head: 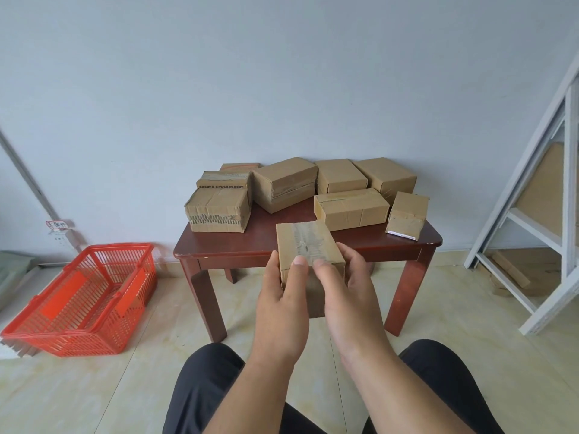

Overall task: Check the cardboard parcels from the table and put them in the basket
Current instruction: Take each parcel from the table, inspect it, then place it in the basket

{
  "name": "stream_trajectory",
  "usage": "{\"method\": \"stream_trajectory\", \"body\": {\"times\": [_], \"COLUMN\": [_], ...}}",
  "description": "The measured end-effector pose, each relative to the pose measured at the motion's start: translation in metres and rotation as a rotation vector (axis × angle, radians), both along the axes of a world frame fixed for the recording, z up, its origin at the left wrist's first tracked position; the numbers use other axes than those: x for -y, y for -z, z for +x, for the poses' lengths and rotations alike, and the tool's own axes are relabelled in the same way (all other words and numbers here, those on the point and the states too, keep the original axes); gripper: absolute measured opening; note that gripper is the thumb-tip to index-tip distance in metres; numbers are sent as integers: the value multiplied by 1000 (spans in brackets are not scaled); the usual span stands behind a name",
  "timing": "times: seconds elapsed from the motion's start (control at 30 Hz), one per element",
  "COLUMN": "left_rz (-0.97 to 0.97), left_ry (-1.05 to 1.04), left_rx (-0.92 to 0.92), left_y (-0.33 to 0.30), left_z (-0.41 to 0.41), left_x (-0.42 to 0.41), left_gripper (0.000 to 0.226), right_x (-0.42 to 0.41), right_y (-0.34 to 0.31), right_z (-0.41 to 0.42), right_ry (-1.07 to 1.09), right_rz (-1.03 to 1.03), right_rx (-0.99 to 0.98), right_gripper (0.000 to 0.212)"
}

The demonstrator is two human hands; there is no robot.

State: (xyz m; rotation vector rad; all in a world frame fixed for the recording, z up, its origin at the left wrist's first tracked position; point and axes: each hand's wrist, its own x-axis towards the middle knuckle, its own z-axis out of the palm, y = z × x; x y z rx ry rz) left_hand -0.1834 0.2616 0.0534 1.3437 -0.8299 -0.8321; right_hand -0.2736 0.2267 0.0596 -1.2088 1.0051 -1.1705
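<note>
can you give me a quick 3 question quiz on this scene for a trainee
1. True or false: the red basket on the floor already holds a parcel.
2. What grips the taped parcel? A) left hand only B) both hands C) right hand only
3. Fill in: the other parcels lie on the ___.

Key: 1 false; it looks empty. 2 B. 3 table.

Held parcel point(308, 245): near face and underside mostly covered by left hand point(283, 296) and right hand point(343, 286). Rearmost flat parcel point(239, 166): only top strip visible behind lettered parcel point(224, 180); lettering upside down, unreadable. Wall tag point(56, 224): too small to read. Shelving frame point(532, 208): cut by right edge.
</note>
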Motion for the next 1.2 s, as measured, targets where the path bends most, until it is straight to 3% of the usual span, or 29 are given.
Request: {"method": "stream_trajectory", "body": {"times": [0.03,0.13,0.33,0.43,0.67,0.9,1.1,1.2], "left_rz": [19,35,7,9,23,-55,-45,-66], "left_ry": [5,-1,33,9,29,16,-3,-19], "left_rx": [-1,61,67,24,-49,50,2,-9], "left_y": [-1,1,-11,-3,-4,2,4,0], "left_z": [0,0,-7,3,12,9,13,15], "left_x": [-1,-2,-9,-3,0,0,0,3], "left_gripper": [66,34,52,48,63,54,65,43], "right_x": [-1,-1,1,0,-1,11,10,5], "right_y": [0,-1,-4,0,7,3,7,7], "right_z": [0,-1,-4,-3,-7,-7,-6,-8], "right_ry": [-20,-79,-75,-59,-50,14,16,-28], "right_rz": [2,12,-16,-29,-69,-84,-72,-84], "right_rx": [-17,-43,-77,-64,-54,-73,-58,-49], "right_gripper": [46,51,37,33,38,28,32,36]}}
